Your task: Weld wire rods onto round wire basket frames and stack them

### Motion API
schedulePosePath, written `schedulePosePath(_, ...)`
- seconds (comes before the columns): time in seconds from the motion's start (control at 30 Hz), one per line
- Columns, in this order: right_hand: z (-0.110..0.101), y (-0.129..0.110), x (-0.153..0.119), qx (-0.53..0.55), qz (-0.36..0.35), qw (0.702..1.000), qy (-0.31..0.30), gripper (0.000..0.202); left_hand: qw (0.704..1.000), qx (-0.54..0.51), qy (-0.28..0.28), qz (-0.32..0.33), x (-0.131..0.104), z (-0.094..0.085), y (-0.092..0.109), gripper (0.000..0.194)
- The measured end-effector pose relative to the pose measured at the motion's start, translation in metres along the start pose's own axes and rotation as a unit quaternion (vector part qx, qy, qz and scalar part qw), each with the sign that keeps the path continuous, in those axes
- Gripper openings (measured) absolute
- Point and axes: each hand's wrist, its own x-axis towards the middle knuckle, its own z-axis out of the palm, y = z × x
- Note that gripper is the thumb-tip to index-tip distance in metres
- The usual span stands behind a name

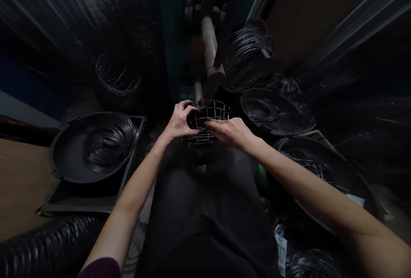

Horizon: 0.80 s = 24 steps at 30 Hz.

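A small round wire basket [221, 110] sits in front of me, just above my knees and below the machine's rods. My left hand [182, 121] is curved around its left side, thumb low and fingers over the upper rim. From the right, my right hand [229, 131] reaches to the basket's middle, its fingers together on the wires. Whether those fingers also pinch a loose piece is too small to tell. The lower tip of the machine's thin rod [198, 91] meets the back of the basket.
A machine with a thick pale cylinder [210, 42] stands ahead. At left, a black pan [69, 158] holds wire rings on a metal-framed stand. On the right are a pan [289, 117] with rings, a pan [349, 175] with short wires, and a hanging ring bundle [247, 59].
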Motion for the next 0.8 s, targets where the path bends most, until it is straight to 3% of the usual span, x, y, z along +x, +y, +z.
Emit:
schedulePosePath(0.23, -0.005, 0.002, 0.008, 0.010, 0.006, 1.000, -0.002, 0.037, 1.000, 0.002, 0.005, 0.006, 0.008, 0.000, -0.008, 0.066)
schedulePosePath(0.4, -0.003, 0.001, 0.006, 0.035, 0.036, 0.999, -0.002, 0.035, 1.000, -0.005, -0.029, -0.010, 0.013, -0.004, -0.009, 0.066)
schedulePosePath(0.67, 0.026, 0.007, 0.011, 0.099, 0.141, 0.972, 0.161, 0.021, 0.998, -0.001, -0.013, -0.061, 0.032, -0.009, -0.011, 0.068)
schedulePosePath(0.8, 0.033, 0.016, 0.018, 0.141, 0.148, 0.958, 0.201, 0.015, 0.999, 0.006, -0.019, -0.044, 0.042, -0.010, -0.017, 0.066)
